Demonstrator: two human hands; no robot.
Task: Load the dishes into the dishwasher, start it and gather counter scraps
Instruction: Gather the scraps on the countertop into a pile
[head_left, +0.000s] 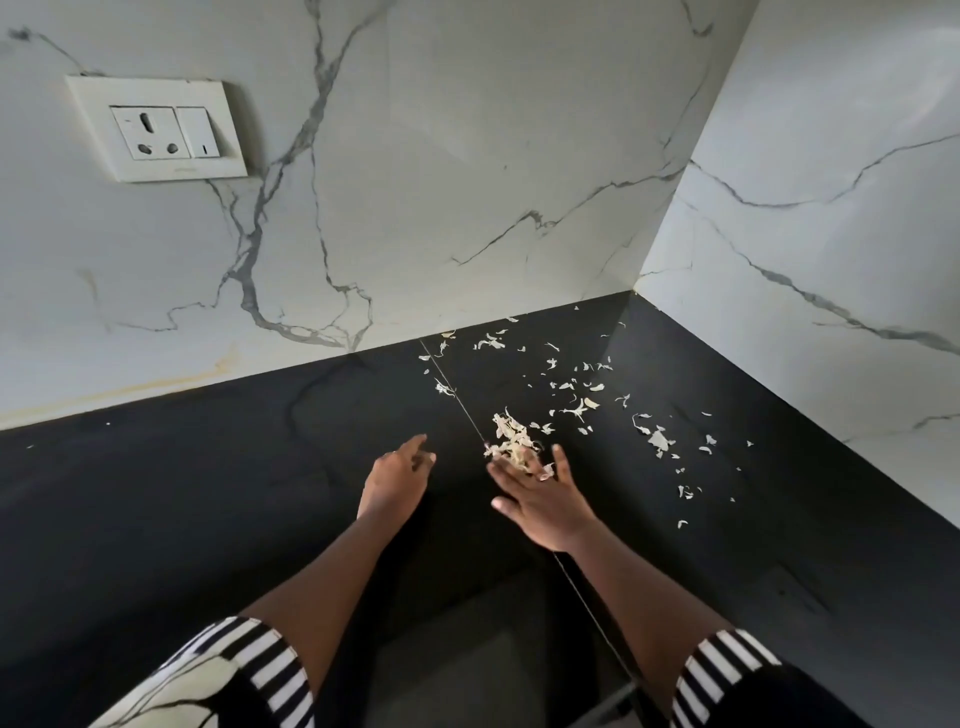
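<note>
A white marble back wall (467, 156) with grey veins is meeting a matching side wall (831, 260) in a corner at the right. A white socket plate (156, 130) is sitting high on the back wall at the left. A glossy black table (208, 493) is running below both walls, with a thin seam (457, 400) crossing it. A yellowish stain (156, 387) is showing along the back wall's foot.

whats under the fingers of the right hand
A heap of pale scraps on the black counter, its near edge covered by the right hand. Anything beneath the palm is hidden.
</note>
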